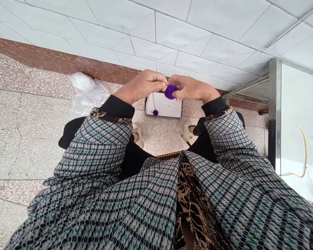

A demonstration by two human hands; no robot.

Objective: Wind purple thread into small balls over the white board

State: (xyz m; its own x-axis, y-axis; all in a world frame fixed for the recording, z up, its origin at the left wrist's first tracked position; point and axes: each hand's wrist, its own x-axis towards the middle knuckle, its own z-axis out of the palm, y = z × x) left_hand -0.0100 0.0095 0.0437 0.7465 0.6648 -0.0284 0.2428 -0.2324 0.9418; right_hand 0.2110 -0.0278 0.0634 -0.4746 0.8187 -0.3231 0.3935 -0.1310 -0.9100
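My right hand [189, 87] is closed around a small round purple piece [170, 92], soft-looking like yarn or cloth, with the thumb across its front. Fingertips of my left hand [149, 85] are pinched together at the piece's left edge; whatever thin thing they grip is too small to make out. From under my left hand a fine thread [154, 101] runs down to a small purple ball [155, 112]. That ball lies at the near left edge of a shallow white box or tray [169, 106] on the floor, below both hands.
Beyond my hands rises a white tiled wall [143, 26] with a brown base strip. A clear plastic bag [90, 95] with a white bundle [81, 81] lies left on the speckled floor. My shoes flank the tray. A metal-framed white surface [291, 121] stands at right, with a yellow cord [305, 149].
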